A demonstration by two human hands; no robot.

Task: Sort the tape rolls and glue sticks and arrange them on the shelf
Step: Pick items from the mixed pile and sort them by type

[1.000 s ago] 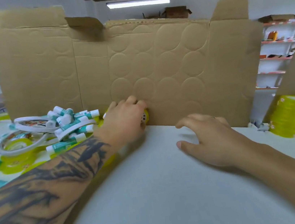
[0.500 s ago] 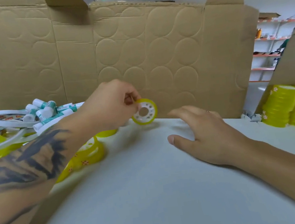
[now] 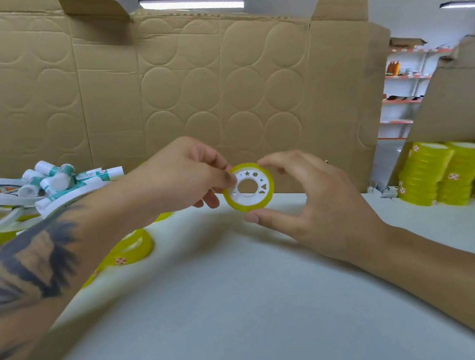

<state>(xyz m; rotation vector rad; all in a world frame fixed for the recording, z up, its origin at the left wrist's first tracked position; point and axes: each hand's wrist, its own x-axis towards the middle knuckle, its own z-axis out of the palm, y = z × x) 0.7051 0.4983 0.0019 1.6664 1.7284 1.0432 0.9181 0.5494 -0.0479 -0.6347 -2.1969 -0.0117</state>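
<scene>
Left forearm (image 3: 29, 270): cut off by the left and bottom edges; the tattoo ran out of view.
Right forearm (image 3: 458, 286): cut off at the right and bottom edges.
Tape roll (image 3: 248, 186): its left rim lay under the left hand's fingertips (image 3: 227, 178); the far edge sat behind the right hand's fingers (image 3: 282, 161).
Glue sticks (image 3: 59, 183): label print too small to read; the pile ran off the left edge.
Loose yellow rolls (image 3: 131, 249): partly hidden behind the left forearm.
Stacked yellow rolls (image 3: 458, 173): cut off at the right edge, tops hidden by a cardboard flap (image 3: 468, 92).
Background shelves (image 3: 402, 80): contents too small to tell.
</scene>
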